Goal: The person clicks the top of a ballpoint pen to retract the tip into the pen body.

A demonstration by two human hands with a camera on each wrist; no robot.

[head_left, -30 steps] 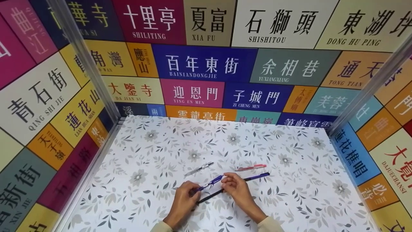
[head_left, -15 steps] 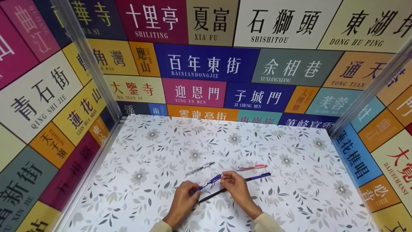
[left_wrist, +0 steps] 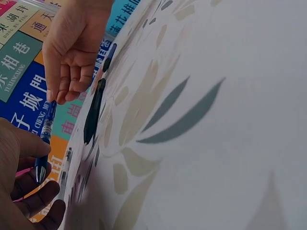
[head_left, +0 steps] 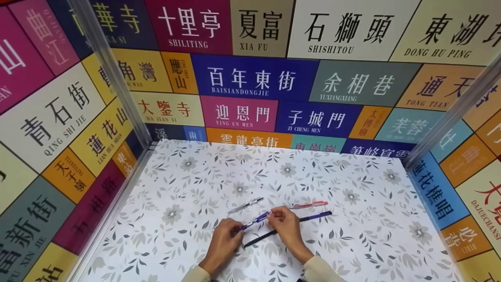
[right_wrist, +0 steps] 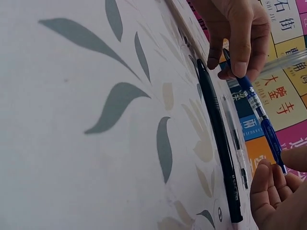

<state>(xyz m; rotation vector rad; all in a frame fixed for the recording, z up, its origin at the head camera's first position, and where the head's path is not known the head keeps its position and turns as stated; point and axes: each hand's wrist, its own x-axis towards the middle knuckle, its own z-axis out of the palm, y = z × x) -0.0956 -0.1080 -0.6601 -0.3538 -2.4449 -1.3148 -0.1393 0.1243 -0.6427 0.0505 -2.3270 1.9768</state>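
Observation:
A blue pen (head_left: 256,220) with a clear, printed middle section is held slantwise just above the table between both hands. My left hand (head_left: 226,239) pinches its lower left end between thumb and fingers; in the left wrist view the silvery tip (left_wrist: 41,172) sticks out past them. At the other end, the thumb and fingertips of my right hand (head_left: 287,229) pinch the pen. Beneath the hands lies a black pen (right_wrist: 218,139). In line with it, a dark blue pen length (head_left: 319,215) emerges beyond the right hand; whether the two are one pen, I cannot tell.
A clear pen (head_left: 245,205) lies behind the held pen, and a pink-red pen (head_left: 311,204) lies to the right. The table (head_left: 172,250) has a white floral cover. Panels with colourful printed signs (head_left: 254,78) stand around its back and sides.
Both hands stay on the blue pen. My right hand has turned slightly at its far end. The whole head view has shifted a little; the loose pens lie as before.

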